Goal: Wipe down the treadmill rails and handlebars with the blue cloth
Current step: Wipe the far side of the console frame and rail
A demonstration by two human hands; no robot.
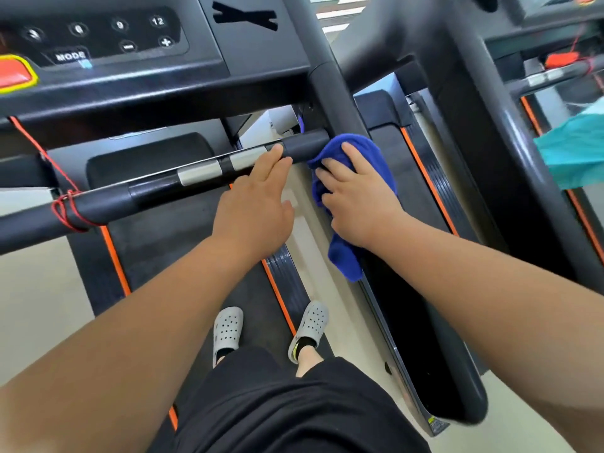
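A black handlebar [153,189] with silver sensor plates crosses the view from lower left to the upright post [330,89] at centre. My right hand [356,197] presses the blue cloth [346,256] against the post where the handlebar's right end meets it; a tail of cloth hangs below my wrist. My left hand [258,204] lies flat with fingers extended, its fingertips touching the handlebar beside the silver plates, holding nothing.
The console [108,37] with buttons and a red stop key sits at upper left. A red cord [65,207] is tied around the handlebar. The belt [153,256] with orange-edged side rails lies below, my grey clogs on it. A second treadmill [490,158] stands at right.
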